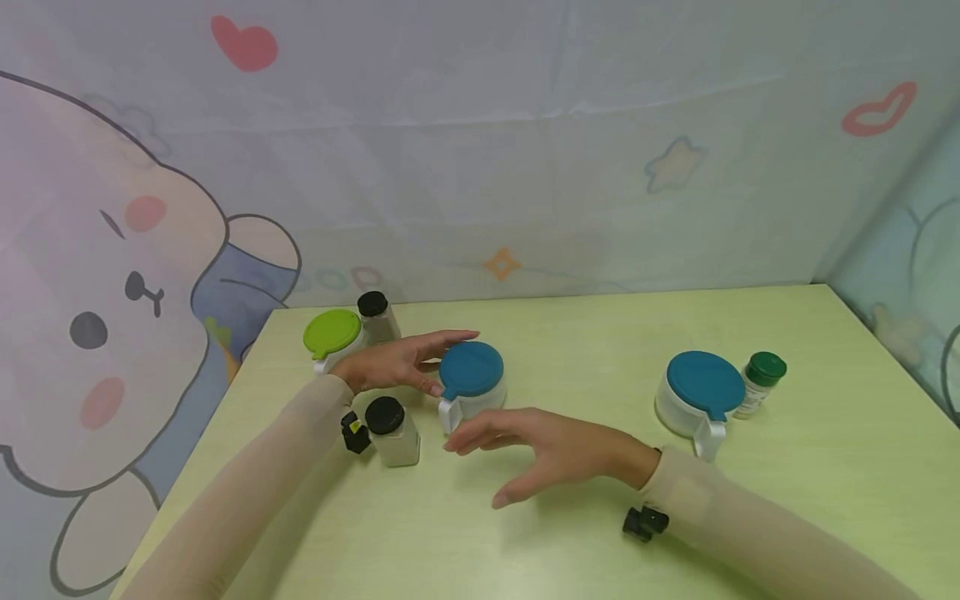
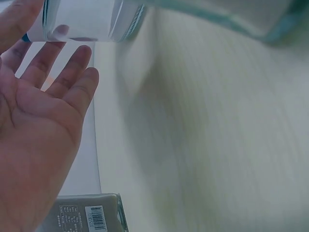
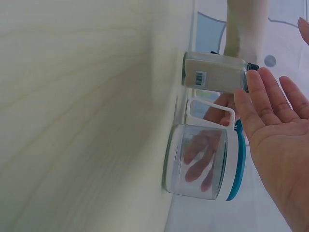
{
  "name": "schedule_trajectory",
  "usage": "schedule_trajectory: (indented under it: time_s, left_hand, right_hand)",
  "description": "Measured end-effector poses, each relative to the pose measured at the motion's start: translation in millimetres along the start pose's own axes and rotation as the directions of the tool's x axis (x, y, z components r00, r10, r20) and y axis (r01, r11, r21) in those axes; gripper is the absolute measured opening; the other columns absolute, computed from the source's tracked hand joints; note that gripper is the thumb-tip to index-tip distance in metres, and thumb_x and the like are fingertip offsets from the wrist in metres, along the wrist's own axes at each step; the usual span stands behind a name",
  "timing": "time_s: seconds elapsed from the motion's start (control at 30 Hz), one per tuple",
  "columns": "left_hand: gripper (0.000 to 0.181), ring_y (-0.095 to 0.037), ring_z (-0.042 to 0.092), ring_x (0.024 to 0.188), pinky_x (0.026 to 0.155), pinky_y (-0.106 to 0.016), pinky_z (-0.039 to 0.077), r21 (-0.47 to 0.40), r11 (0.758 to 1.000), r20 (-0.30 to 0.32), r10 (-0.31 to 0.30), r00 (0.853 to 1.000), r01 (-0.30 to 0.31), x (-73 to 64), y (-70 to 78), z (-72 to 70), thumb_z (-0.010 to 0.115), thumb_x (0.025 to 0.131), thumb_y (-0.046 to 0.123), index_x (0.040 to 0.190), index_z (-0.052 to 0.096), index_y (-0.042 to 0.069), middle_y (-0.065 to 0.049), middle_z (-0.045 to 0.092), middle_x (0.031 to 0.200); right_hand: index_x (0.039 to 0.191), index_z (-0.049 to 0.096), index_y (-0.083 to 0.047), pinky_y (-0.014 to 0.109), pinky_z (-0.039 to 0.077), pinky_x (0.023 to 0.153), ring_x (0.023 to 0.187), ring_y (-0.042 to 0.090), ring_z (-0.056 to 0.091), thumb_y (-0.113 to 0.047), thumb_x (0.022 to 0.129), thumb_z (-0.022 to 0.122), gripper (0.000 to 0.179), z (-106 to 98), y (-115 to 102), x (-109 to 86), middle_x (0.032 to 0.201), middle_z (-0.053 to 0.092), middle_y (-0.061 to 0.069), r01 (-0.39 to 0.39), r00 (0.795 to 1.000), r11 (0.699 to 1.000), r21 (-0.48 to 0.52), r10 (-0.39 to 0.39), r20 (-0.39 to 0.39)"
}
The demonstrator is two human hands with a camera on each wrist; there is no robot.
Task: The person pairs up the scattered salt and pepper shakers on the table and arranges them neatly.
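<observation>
Beside a glass jar with a blue lid and white handle (image 1: 472,371), my left hand (image 1: 393,364) reaches from the left, thumb near the handle side and fingers extended toward the back. Through the jar's clear glass (image 3: 198,162), fingers of that hand show in the right wrist view; firm contact is unclear. The left wrist view has the loosely bent fingers (image 2: 77,72) by the jar (image 2: 87,21). My right hand (image 1: 566,450) hovers in front of the jar, fingers spread and holding nothing. A black-capped seasoning bottle (image 1: 395,437) stands left of the jar, near my left wrist.
A green-lidded jar (image 1: 332,333) and another black-capped bottle (image 1: 378,317) stand at the back left. On the right are a second blue-lidded jar (image 1: 705,385) and a green-capped bottle (image 1: 761,383). A printed curtain (image 1: 465,167) hangs behind the table (image 1: 585,333).
</observation>
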State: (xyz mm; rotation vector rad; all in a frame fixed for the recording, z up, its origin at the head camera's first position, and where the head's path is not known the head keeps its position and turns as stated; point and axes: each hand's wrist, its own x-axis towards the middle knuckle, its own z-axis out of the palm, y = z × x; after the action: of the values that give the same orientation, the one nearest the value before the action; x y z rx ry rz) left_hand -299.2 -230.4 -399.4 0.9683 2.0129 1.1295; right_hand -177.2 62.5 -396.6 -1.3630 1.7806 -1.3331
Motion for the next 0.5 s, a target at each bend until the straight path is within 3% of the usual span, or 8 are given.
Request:
schedule_trajectory:
  time_s: [0.23, 0.5]
  left_hand:
    - [0.095, -0.024, 0.017, 0.155, 0.123, -0.055, 0.022, -0.012, 1.0, 0.016, -0.003, 1.0, 0.003, 2.9, -1.8, -0.5, 0.079, 0.089, 0.016, 0.162, 0.022, 0.037, 0.016, 0.016, 0.167]
    - [0.105, -0.023, 0.035, 0.149, 0.119, -0.056, 0.03, -0.088, 0.996, 0.091, 0.004, 0.996, 0.004, 12.7, -5.5, 2.6, 0.082, 0.087, 0.016, 0.164, 0.013, 0.033, 0.003, 0.025, 0.165]
  right_hand:
    - [0.149, 0.048, -0.022, 0.034, 0.036, 0.118, 0.139, 0.015, 0.049, -0.015, 0.09, 0.079, 0.067, 1.0, 1.2, 1.4, 0.15, 0.053, -0.004, -0.019, 1.0, 1.0, 0.002, 0.019, 0.004]
    - [0.149, 0.047, -0.021, 0.035, 0.036, 0.118, 0.139, 0.017, 0.049, -0.019, 0.091, 0.079, 0.066, 1.3, 1.8, 1.9, 0.15, 0.053, 0.001, 0.002, 1.0, 1.0, 0.008, -0.002, 0.013]
